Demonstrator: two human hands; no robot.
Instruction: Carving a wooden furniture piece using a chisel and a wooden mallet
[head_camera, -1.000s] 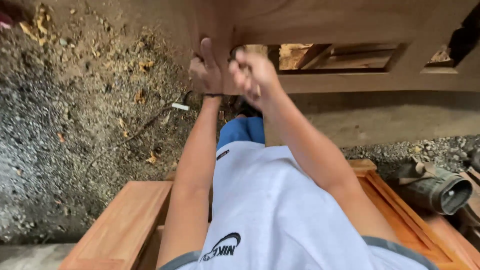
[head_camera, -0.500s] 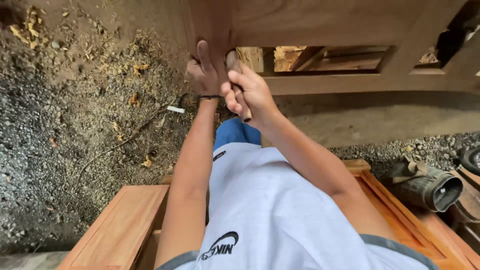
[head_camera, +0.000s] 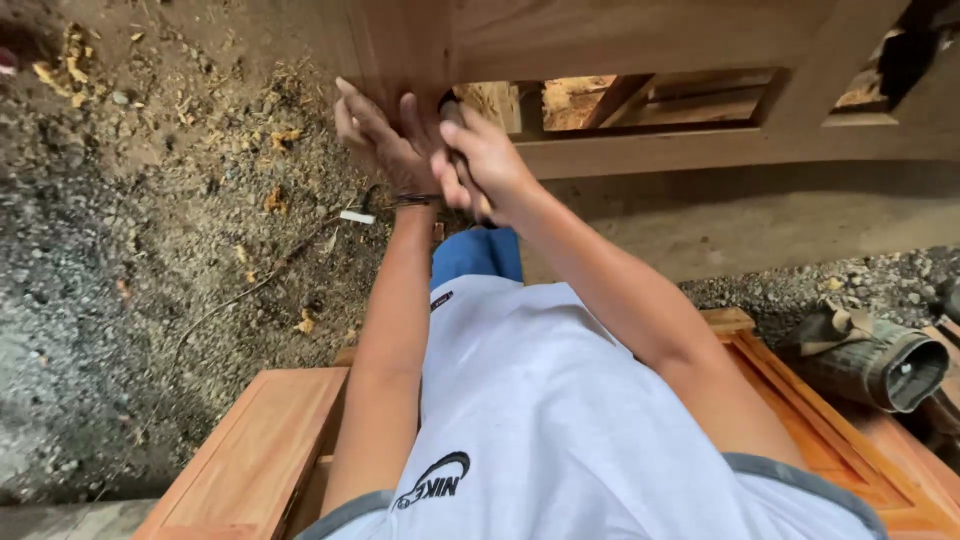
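My left hand (head_camera: 385, 140) lies flat, fingers spread, against the upright post of a pale wooden frame (head_camera: 640, 40) that stands on the ground in front of me. Right beside it and touching it, my right hand (head_camera: 482, 165) is closed in a fist around a small dark object (head_camera: 449, 103). Only its top end shows above the fingers, at the post's edge by a rectangular opening in the frame. What the object is cannot be told. A dark band circles my left wrist.
A second reddish wooden frame (head_camera: 250, 450) lies flat under me at the bottom of the view. An olive rubber boot (head_camera: 885, 362) lies at the right. Gravel, dirt and wood shavings (head_camera: 150, 230) cover the ground at left, with a small white stub (head_camera: 357, 217).
My right hand has moved in against my left hand at the post. The left hand has slid a little leftward and its fingers are more spread.
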